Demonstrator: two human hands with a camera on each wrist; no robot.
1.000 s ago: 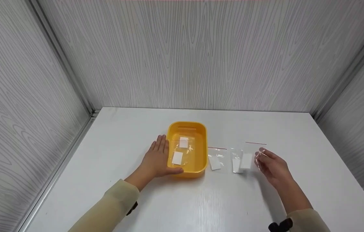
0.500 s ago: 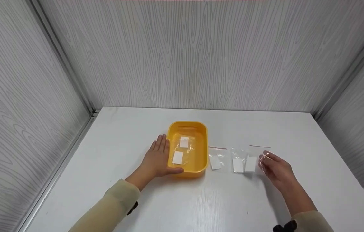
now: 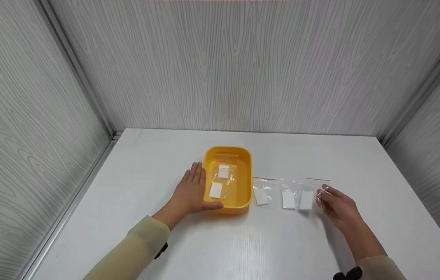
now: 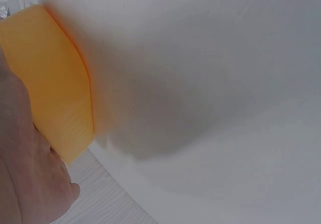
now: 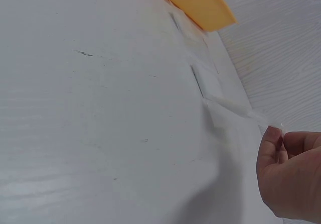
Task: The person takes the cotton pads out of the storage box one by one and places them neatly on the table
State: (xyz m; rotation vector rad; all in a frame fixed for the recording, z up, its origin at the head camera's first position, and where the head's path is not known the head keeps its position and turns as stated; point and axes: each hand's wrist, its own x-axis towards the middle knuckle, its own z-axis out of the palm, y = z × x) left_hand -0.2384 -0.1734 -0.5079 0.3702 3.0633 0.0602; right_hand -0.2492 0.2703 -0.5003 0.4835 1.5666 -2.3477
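Observation:
My left hand (image 3: 189,194) lies with straight fingers along the left side of a yellow plastic bin (image 3: 240,196), its thumb over the near rim. In the left wrist view, that hand (image 4: 32,169) is against the bin's outer wall (image 4: 55,83). Inside the bin are two clear zip bags, each with a white card (image 3: 215,190). My right hand (image 3: 339,208) pinches the right edge of another clear zip bag (image 3: 306,200) holding a white card. This bag's left edge overlaps a second bag (image 3: 288,200); a third bag (image 3: 261,196) lies beside the bin.
Everything stands on a white table (image 3: 266,241). A grey wood-grain panel (image 3: 235,77) rises behind it, with similar panels at the left (image 3: 29,116) and right (image 3: 433,128).
My right hand has moved right and slightly nearer, drawing the pinched zip bag off most of the one it overlapped. The left hand and the bin have stayed in place.

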